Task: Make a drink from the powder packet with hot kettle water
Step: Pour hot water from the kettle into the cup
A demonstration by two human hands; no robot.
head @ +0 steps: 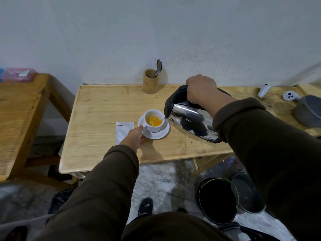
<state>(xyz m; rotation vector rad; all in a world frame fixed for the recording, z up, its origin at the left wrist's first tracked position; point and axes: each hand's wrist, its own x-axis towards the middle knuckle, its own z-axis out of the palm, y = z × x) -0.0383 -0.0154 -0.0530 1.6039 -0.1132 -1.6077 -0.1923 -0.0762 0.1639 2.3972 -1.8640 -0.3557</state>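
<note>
the opened packet (123, 132) lies flat near the middle of the table (97, 108), so the powder is judged emptied. just beside it, the saucer (160, 133) is pinched at its rim by the left hand (137, 136). orange liquid partly fills the cup (153, 121). the tilted kettle (191, 120) is gripped by the right hand (199, 89), closed round its handle. filling remains, likely stirring with a spoon (158, 67) at the back edge.

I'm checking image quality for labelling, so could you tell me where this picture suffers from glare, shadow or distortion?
Head view: the kettle mirrors dark shapes with a bright streak near its spout; the left hand and cup cast soft shadows on the table; wide-angle bending curves the table edges; the lower left corner is blurred.
</note>
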